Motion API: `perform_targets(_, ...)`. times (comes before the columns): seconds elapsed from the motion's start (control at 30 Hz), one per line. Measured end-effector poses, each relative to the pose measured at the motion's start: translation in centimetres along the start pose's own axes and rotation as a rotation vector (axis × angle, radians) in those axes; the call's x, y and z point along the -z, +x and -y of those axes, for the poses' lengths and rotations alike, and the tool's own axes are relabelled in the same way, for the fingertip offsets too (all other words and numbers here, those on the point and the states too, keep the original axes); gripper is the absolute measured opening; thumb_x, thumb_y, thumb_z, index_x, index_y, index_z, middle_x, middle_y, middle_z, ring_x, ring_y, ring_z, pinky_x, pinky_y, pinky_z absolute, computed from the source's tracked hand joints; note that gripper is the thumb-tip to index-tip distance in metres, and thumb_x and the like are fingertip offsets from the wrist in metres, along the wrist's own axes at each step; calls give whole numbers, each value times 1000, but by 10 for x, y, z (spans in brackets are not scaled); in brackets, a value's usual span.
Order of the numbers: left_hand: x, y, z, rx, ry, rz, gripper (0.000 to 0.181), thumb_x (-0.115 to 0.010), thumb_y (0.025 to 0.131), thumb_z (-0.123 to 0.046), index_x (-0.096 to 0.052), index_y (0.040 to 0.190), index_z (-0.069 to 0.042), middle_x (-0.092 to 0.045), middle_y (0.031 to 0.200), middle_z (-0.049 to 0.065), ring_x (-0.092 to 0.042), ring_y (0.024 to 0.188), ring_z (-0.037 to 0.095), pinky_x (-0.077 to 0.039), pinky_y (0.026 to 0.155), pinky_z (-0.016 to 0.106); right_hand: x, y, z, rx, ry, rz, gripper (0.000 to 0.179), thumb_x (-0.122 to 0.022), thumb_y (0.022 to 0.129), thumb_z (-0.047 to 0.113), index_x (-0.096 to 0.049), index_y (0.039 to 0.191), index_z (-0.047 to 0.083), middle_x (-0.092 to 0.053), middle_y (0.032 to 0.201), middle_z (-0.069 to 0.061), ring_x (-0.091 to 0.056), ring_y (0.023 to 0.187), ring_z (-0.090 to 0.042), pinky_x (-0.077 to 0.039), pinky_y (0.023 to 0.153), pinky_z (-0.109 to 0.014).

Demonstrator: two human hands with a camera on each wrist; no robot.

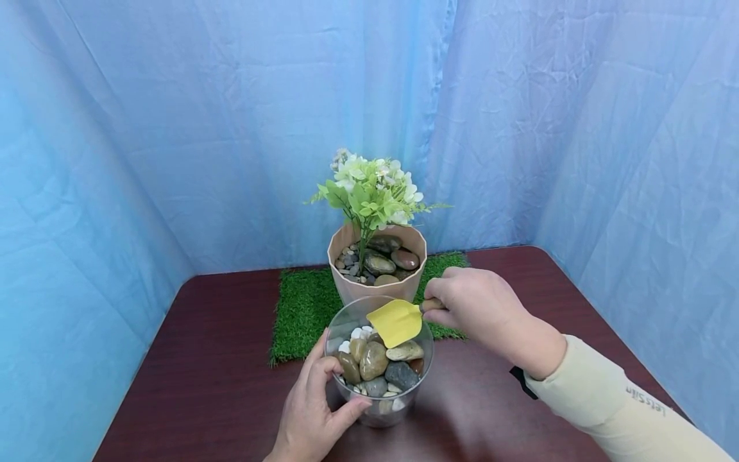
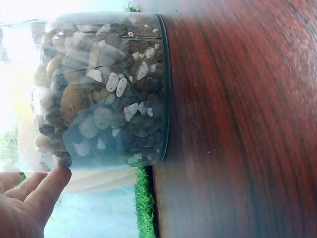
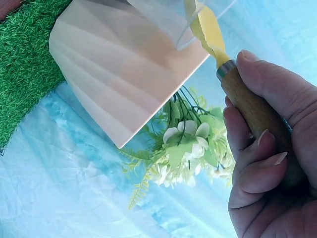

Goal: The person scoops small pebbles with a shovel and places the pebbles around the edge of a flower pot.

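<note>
A clear round container (image 1: 378, 412) stands on the table, filled with brown, grey and white stones (image 1: 374, 360). My left hand (image 1: 314, 391) holds it at the left, with the thumb on the front rim and a bent finger at the rim's side. In the left wrist view, fingertips (image 2: 59, 176) press against the wall of the container (image 2: 114, 89), where layered pebbles show through. My right hand (image 1: 476, 301) grips a small trowel by its wooden handle (image 3: 257, 109). The trowel's yellow blade (image 1: 397, 323) hangs inside the container's back right rim, over the stones.
Behind the container, a pale pink pot (image 1: 375, 294) holds stones and a leafy plant with white flowers (image 1: 375, 192). It stands on a green artificial grass mat (image 1: 306, 314). The dark red wooden table (image 1: 213, 366) is enclosed by blue curtains (image 1: 231, 128).
</note>
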State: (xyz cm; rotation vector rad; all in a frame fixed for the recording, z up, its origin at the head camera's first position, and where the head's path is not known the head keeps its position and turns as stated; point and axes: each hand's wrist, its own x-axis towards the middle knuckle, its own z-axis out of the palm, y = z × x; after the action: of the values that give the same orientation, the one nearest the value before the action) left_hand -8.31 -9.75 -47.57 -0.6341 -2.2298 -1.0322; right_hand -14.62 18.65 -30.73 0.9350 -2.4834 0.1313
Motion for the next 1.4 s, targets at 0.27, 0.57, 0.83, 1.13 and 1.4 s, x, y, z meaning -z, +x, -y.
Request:
perform_targets(0.27, 1, 0, 0, 13, 11, 8, 56, -86, 84, -47, -60, 114, -8, -41, 162, 23, -59, 134, 39, -48, 100, 14, -9, 6, 8, 103, -108, -104, 35, -85, 72, 9, -52, 66, 21, -38, 61, 7, -38, 52, -10, -30, 44, -24)
perform_targets(0.57, 1, -1, 1, 13, 41, 9, 57, -85, 84, -50, -60, 115, -10, -42, 162, 20, -50, 145, 34, -49, 104, 21, -12, 14, 18, 124, -91, -10, 35, -82, 74, 10, -50, 67, 22, -44, 66, 8, -41, 55, -10, -36, 47, -26)
perform_targets(0.83, 1, -1, 0, 16, 56, 13, 55, -84, 85, -51, -57, 114, -13, -42, 162, 17, -48, 146, 34, -59, 92, 43, -19, 14, 18, 116, -55, 46, 37, -88, 75, 18, -51, 69, 23, -45, 67, 11, -44, 56, -7, -40, 50, -26)
perform_targets(1.13, 1, 0, 0, 17, 35, 15, 57, -85, 84, -51, -58, 114, -11, -41, 162, 20, -49, 145, 36, -57, 97, 34, -12, 15, 14, 49, 38, 157, 44, -86, 77, 19, -44, 66, 25, -35, 64, 12, -31, 57, -3, -30, 51, -22)
perform_targets(1.4, -1, 1, 0, -13, -20, -5, 57, -83, 86, -51, -59, 113, -7, -40, 162, 23, -57, 136, 41, -51, 97, 15, -9, 15, 9, 29, 137, 250, 39, -87, 78, 22, -50, 68, 28, -38, 65, 14, -33, 60, -2, -34, 55, -21)
